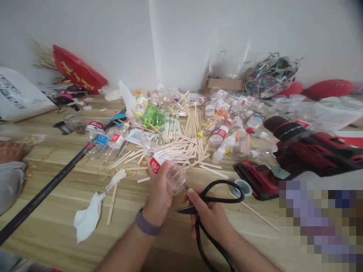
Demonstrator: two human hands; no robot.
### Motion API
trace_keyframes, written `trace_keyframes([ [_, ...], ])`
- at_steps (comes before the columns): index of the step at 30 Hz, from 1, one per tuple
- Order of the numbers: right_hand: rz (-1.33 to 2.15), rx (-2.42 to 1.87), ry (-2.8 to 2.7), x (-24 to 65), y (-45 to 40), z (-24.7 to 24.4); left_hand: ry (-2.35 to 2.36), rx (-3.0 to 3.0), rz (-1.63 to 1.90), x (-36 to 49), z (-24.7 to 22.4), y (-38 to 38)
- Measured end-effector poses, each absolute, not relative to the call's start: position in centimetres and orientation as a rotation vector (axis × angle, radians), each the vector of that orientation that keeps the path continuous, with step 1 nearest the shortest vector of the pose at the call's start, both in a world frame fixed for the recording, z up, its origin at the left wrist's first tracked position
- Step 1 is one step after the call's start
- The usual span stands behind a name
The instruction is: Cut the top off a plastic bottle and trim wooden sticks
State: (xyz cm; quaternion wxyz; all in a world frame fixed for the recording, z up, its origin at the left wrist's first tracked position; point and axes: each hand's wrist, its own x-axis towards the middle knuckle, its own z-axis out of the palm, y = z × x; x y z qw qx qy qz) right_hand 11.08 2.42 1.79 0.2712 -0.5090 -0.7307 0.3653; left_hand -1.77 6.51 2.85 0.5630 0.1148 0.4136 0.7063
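A clear plastic bottle with a red and white label lies tilted in my left hand, its base toward my right hand. My left fingers wrap round its side; a purple band circles that wrist. In my right hand is a pair of black scissors with large loop handles, held with the blades spread. One blade's tip is at the bottle's base; whether it has pierced the plastic I cannot tell. Wooden craft sticks lie loose just beyond the bottle.
Several plastic bottles crowd the table's right side, near a red and black power drill. At the left lie labelled bottles, a long black bar and white scraps. Another person's hand rests at the left edge.
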Motion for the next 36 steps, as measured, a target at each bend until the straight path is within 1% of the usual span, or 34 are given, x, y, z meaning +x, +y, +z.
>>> trace_keyframes([
  [3,0.792,-1.343,-2.061,11.8,2.9,1.9,0.988,0.266,1.667,-1.8,2.6,6.6],
  [6,0.756,-1.302,-2.101,12.1,3.2,1.6,0.98,0.283,1.673,-1.8,2.5,6.6],
  [11,0.871,-1.296,-2.049,11.2,2.9,1.3,0.955,0.269,1.677,-1.9,2.5,6.6],
  [19,0.8,-1.266,-2.119,12.1,3.4,1.4,0.971,0.269,1.678,-1.8,2.3,6.6],
  [25,1.022,-1.324,-2.01,10.8,2.9,1.7,0.992,0.244,1.693,-2.0,2.6,6.6],
  [32,0.87,-1.28,-2.101,12.2,3.9,1.8,1.006,0.271,1.694,-1.8,2.5,6.6],
  [36,0.965,-1.313,-2.05,11.6,3.7,1.4,1.012,0.263,1.7,-1.9,2.6,6.5],
])
